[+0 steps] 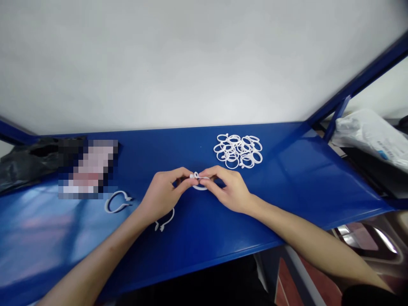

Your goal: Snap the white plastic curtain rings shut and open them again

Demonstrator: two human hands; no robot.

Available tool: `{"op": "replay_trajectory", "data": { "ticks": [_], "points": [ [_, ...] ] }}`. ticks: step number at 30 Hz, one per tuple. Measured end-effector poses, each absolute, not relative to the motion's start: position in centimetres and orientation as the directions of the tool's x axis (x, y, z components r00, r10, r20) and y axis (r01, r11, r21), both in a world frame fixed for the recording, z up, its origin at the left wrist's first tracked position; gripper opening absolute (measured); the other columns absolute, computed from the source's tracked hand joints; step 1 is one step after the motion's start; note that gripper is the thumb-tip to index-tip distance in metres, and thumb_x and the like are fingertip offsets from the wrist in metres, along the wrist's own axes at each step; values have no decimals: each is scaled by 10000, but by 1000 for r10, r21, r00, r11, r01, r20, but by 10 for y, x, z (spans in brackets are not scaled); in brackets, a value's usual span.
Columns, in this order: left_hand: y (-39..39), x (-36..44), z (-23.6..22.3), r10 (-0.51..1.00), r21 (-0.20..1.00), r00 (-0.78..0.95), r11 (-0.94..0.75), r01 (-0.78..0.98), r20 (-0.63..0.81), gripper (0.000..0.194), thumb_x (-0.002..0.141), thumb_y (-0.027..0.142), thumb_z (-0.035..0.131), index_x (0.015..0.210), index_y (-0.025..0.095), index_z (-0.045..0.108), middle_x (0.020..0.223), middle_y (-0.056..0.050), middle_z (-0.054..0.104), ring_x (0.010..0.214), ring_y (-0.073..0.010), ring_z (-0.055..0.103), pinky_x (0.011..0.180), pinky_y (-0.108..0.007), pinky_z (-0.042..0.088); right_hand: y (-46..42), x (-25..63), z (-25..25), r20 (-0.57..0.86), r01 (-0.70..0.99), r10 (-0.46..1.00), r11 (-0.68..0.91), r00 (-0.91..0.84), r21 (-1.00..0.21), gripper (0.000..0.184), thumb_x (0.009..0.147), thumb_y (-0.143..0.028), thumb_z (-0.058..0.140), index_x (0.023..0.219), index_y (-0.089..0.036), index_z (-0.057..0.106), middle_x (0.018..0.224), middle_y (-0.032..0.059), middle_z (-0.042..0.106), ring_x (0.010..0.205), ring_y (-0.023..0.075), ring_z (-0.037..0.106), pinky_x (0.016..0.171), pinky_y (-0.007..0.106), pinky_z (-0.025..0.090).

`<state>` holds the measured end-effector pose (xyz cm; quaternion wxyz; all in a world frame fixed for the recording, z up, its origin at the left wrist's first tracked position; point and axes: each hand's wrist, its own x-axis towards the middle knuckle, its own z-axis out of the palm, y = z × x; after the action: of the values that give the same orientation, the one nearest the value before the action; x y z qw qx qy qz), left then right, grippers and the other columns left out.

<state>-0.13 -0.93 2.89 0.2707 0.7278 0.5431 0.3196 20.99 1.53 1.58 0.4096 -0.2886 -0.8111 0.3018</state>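
Note:
Over the middle of the blue table, my left hand (164, 191) and my right hand (228, 187) pinch a white plastic ring (200, 187) between thumbs and fingertips. A small loop of the ring sticks up between the two pinches; its ends are partly hidden by my fingers. An open white ring (116, 203) lies to the left of my left hand. Partly covered by my left wrist is another open ring (167, 219). Beyond my right hand sits a pile of white rings (237, 151), several of them overlapping.
The blue table (207, 242) meets a white wall (178, 63) at the back. At the left lie a black plastic bag (28, 159) and a blurred-out flat object (92, 165). A clear plastic bag (372, 136) rests past the blue frame on the right.

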Motion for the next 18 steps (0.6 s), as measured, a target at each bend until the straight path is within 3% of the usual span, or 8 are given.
{"op": "replay_trajectory", "data": {
  "ticks": [4, 8, 14, 18],
  "points": [
    [-9, -4, 29, 972, 753, 95, -229, 617, 217, 252, 909, 443, 601, 838, 244, 738, 762, 23, 757, 642, -135, 647, 615, -242, 456, 17, 209, 15, 484, 235, 692, 672, -536, -702, 161, 999, -255, 576, 1123, -216, 671, 1007, 46, 747, 857, 147, 699, 754, 304, 603],
    [-10, -2, 28, 971, 777, 171, -238, 583, 169, 232, 904, 410, 598, 825, 242, 737, 754, 32, 761, 619, -122, 649, 576, -218, 442, 18, 208, 11, 490, 217, 679, 680, -547, -701, 146, 1006, -252, 574, 1095, -211, 681, 980, 45, 747, 843, 145, 691, 754, 304, 587],
    [-12, -1, 30, 957, 777, 259, -261, 573, 131, 211, 903, 357, 589, 761, 227, 674, 628, 57, 701, 548, -99, 617, 547, -194, 429, 20, 210, 9, 604, 154, 533, 811, -593, -565, 144, 1009, -194, 563, 1080, -213, 687, 940, 39, 762, 848, 158, 673, 800, 343, 568],
    [-13, 0, 35, 961, 795, 233, -257, 549, 150, 192, 901, 340, 581, 777, 229, 678, 664, 41, 720, 591, -114, 651, 569, -199, 460, 18, 210, 9, 574, 223, 599, 775, -558, -592, 137, 1009, -245, 575, 1105, -229, 671, 961, 41, 759, 867, 166, 687, 784, 334, 582]
  ]
}}
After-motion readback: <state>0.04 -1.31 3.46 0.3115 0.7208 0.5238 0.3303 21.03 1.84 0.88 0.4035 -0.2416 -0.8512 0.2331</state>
